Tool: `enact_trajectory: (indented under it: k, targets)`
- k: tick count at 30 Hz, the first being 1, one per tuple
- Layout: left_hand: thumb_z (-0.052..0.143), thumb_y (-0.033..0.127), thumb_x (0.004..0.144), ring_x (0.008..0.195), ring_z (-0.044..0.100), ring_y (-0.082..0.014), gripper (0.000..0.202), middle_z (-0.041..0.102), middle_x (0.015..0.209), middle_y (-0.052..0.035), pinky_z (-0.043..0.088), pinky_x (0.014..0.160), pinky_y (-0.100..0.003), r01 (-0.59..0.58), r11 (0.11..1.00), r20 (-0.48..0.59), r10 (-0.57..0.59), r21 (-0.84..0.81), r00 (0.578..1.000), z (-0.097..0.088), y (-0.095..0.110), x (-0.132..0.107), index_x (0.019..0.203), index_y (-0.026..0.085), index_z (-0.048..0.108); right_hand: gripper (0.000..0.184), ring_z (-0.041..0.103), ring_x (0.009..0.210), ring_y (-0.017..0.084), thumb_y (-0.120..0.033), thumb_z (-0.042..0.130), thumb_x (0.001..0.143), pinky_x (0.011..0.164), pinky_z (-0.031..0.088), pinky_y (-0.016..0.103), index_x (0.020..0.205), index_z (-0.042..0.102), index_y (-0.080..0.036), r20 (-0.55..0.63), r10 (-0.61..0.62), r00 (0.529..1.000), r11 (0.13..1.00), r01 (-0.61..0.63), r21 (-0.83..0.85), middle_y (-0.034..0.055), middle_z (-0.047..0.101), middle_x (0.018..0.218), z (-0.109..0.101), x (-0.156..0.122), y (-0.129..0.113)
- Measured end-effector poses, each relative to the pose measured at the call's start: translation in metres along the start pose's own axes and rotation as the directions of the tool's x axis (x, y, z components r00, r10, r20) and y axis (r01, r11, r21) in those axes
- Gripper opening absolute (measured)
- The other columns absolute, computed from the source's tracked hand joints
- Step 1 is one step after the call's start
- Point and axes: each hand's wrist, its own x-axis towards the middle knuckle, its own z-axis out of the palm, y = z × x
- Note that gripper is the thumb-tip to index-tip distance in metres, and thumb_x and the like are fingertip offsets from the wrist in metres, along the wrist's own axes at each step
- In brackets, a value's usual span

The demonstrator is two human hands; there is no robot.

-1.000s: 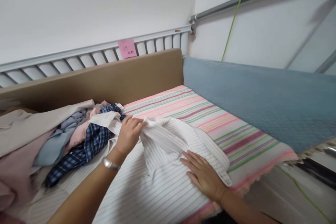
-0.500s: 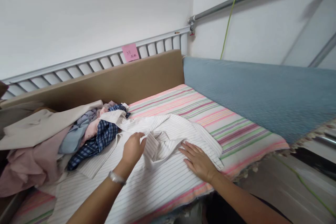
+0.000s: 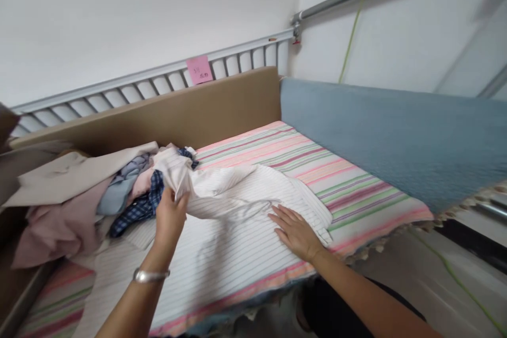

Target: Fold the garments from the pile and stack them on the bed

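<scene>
A white shirt with thin stripes (image 3: 233, 243) lies spread over the striped pink and green cloth (image 3: 332, 179) that covers the work surface. My left hand (image 3: 169, 217), with a metal watch on its wrist, is closed on a bunched fold of the shirt near its left side and lifts it a little. Fingers stretched out, my right hand (image 3: 295, 231) presses flat on the shirt near its right edge.
A heap of clothes (image 3: 79, 195), beige, pink, pale blue and dark blue plaid, lies at the left against a brown board (image 3: 178, 116). A blue padded panel (image 3: 388, 137) runs along the right. A pink note (image 3: 199, 69) hangs on the white rail behind.
My left hand moved left and took hold of a fold of the shirt nearer the clothes heap. The right hand stayed pressed flat on the shirt.
</scene>
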Motion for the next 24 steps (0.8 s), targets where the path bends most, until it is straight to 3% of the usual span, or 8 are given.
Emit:
enact_trajectory:
  k: [2,4,8,10,13,15,17,24]
  targets:
    - [0.058,0.054,0.070,0.044,0.052,-0.0162,0.044,0.051,0.050,0.0029,0.045,0.046,-0.030,0.266,0.933,0.098,-0.249,-0.244,0.963,-0.018,-0.043,-0.037,0.090,0.015,0.057,0.042,0.037,0.132,0.022,-0.031,0.042,0.091,0.104,0.036,0.042,0.132,0.049,-0.025,-0.011,-0.009,1.000,1.000,0.008,-0.016,0.0037,0.043,0.142,0.002,0.000,0.001]
    - [0.063,0.056,0.064,0.045,0.052,-0.0142,0.048,0.055,0.058,0.0013,0.046,0.044,-0.029,0.474,0.789,0.174,-0.443,-0.390,0.880,-0.026,-0.089,-0.074,0.088,0.015,0.056,0.042,0.038,0.131,0.022,-0.032,0.041,0.091,0.103,0.037,0.041,0.131,0.050,-0.025,-0.027,-0.024,0.999,0.999,0.024,-0.029,0.0037,0.045,0.141,0.004,0.000,0.002]
    - [0.063,0.049,0.067,0.065,0.064,-0.0157,0.052,0.061,0.098,-0.0086,0.051,0.050,-0.028,0.567,0.663,0.090,-0.609,-0.489,0.788,-0.035,-0.160,-0.111,0.106,0.018,0.048,0.043,0.039,0.130,0.021,-0.035,0.040,0.090,0.102,0.038,0.042,0.131,0.050,-0.025,-0.044,-0.054,0.998,0.998,0.052,-0.040,0.0044,0.049,0.138,0.008,0.000,0.004]
    - [0.063,0.039,0.067,0.087,0.066,-0.0223,0.058,0.057,0.112,-0.0142,0.056,0.064,-0.034,0.503,0.759,-0.002,-0.553,-0.413,0.833,-0.041,-0.180,-0.111,0.117,0.018,0.044,0.044,0.039,0.130,0.021,-0.037,0.039,0.090,0.101,0.038,0.041,0.131,0.051,-0.024,-0.039,-0.058,0.998,0.998,0.057,-0.042,0.0049,0.048,0.138,0.009,0.000,0.005]
    - [0.068,0.019,0.057,0.126,0.044,-0.0297,0.074,0.044,0.137,-0.0170,0.044,0.099,-0.044,0.181,0.977,0.040,-0.177,-0.111,0.983,-0.050,-0.198,-0.105,0.127,0.019,0.044,0.045,0.040,0.129,0.022,-0.038,0.037,0.091,0.101,0.039,0.040,0.130,0.052,-0.022,-0.032,-0.070,0.997,0.996,0.068,-0.065,0.0058,0.048,0.138,0.009,0.000,0.006]
    - [0.066,0.007,0.051,0.134,0.033,-0.0297,0.076,0.037,0.144,-0.0159,0.032,0.109,-0.044,0.006,0.999,0.223,-0.015,0.042,0.975,-0.054,-0.208,-0.104,0.125,0.019,0.050,0.045,0.041,0.129,0.022,-0.038,0.037,0.091,0.101,0.039,0.040,0.129,0.052,-0.020,-0.029,-0.082,0.996,0.993,0.080,-0.083,0.0066,0.048,0.138,0.009,0.000,0.006]
    - [0.062,0.004,0.053,0.133,0.036,-0.0285,0.068,0.037,0.145,-0.0154,0.031,0.111,-0.043,-0.035,0.993,0.311,-0.003,0.116,0.950,-0.056,-0.217,-0.105,0.120,0.018,0.057,0.045,0.042,0.129,0.022,-0.038,0.037,0.091,0.100,0.039,0.040,0.129,0.053,-0.020,-0.026,-0.093,0.995,0.991,0.090,-0.097,0.0069,0.048,0.138,0.010,0.000,0.006]
    - [0.051,0.026,0.079,0.115,0.053,-0.0238,0.021,0.066,0.114,-0.0090,0.037,0.106,-0.043,-0.103,0.989,0.127,0.089,0.107,0.988,-0.063,-0.218,-0.102,0.088,0.022,0.068,0.047,0.042,0.128,0.023,-0.041,0.039,0.089,0.100,0.039,0.041,0.129,0.052,-0.020,-0.057,-0.137,0.989,0.988,0.132,-0.084,0.0069,0.049,0.137,0.023,-0.002,0.016]
